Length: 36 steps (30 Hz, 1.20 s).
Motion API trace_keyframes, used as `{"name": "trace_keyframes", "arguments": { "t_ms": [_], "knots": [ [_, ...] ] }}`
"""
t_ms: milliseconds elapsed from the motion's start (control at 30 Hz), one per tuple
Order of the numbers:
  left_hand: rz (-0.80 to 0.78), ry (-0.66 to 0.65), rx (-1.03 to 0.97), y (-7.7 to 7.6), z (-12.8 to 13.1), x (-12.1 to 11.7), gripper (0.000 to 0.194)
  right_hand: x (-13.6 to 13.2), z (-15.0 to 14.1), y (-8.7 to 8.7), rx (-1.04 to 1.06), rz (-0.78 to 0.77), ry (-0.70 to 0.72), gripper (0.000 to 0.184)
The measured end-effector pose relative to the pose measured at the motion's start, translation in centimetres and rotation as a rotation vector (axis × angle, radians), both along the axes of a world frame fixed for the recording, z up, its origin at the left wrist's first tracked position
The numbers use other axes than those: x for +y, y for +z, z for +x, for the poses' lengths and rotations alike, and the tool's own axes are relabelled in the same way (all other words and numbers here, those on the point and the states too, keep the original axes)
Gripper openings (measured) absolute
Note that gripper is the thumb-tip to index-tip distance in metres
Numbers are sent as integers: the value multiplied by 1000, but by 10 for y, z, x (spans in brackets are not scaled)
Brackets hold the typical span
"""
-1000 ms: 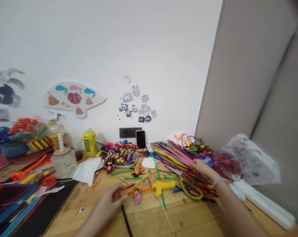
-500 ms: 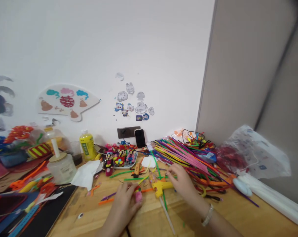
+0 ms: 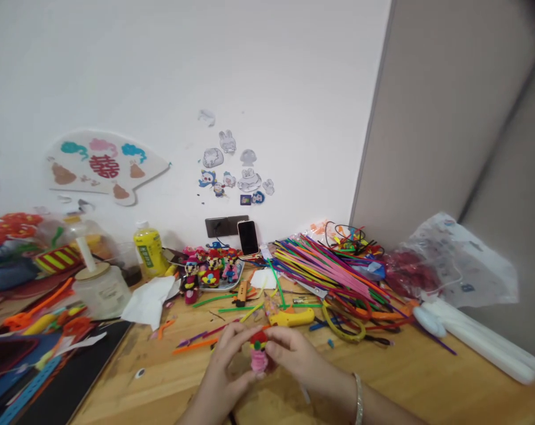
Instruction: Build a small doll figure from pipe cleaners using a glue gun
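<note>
Gripping small pipe-cleaner doll (image 3: 258,357) between left hand (image 3: 223,369) and right hand (image 3: 294,354), both clenched around it, apparently sharing the hold. Working just short of glue gun (image 3: 292,317), with loose pipe cleaners (image 3: 196,345) to the left, pipe-cleaner heap (image 3: 325,274) farther right, plate of dolls (image 3: 225,288) beyond.

Black smartphone (image 3: 248,238), yellow bottle (image 3: 146,252), crumpled white tissue (image 3: 147,301)

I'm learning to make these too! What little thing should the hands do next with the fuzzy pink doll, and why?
Probably turn the pipe-cleaner figure slowly to check all its sides. The left hand and right hand both hold it up off the table, so it seems easy to turn. The yellow glue gun lies nearby, unheld.
</note>
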<state>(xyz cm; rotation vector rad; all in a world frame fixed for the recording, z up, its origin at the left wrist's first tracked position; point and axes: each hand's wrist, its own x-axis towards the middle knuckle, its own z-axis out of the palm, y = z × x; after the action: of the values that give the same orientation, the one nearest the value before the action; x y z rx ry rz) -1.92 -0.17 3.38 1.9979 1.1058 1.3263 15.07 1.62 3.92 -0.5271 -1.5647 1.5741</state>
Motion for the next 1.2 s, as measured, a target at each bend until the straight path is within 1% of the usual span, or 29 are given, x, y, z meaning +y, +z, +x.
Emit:
{"name": "trace_keyframes", "arguments": {
  "t_ms": [67, 200, 300, 400, 567, 700, 767, 900, 1033, 1133, 1200],
  "knots": [
    [-4, 12, 16, 0, 1, 0, 44, 0, 0, 0, 14, -26, -5, 39],
    [-25, 64, 96, -3, 4, -3, 41, 1, -2, -5, 22, -20, -64, 31],
    [-106, 81, 115, -4, 8, -5, 42, 3, -2, -8, 20, 7, -107, 28],
    [-169, 84, 91, -4, 11, -7, 42, 5, 0, -11, -9, 50, -141, 28],
    [-249, 26, -2, -4, 14, -6, 43, 7, -1, -19, -114, 28, -252, 28],
    [-354, -97, -125, -10, 13, -5, 49, 6, 0, -17, -147, 75, -257, 23],
    [-394, -135, -190, -15, 11, -2, 48, 5, 0, -15, -152, 96, -248, 23],
    [-412, -83, -249, -18, 9, 1, 46, 4, 0, -14, -154, 92, -227, 25],
    [-412, -57, -216, -15, 8, 1, 49, 5, -1, -17, -134, 58, -222, 26],
    [-385, -26, -168, -13, 6, 0, 44, 8, -2, -19, -114, 41, -248, 26],
    [-380, -13, -148, -16, 5, 1, 42, 10, -2, -20, -101, 19, -261, 28]
  ]
}}
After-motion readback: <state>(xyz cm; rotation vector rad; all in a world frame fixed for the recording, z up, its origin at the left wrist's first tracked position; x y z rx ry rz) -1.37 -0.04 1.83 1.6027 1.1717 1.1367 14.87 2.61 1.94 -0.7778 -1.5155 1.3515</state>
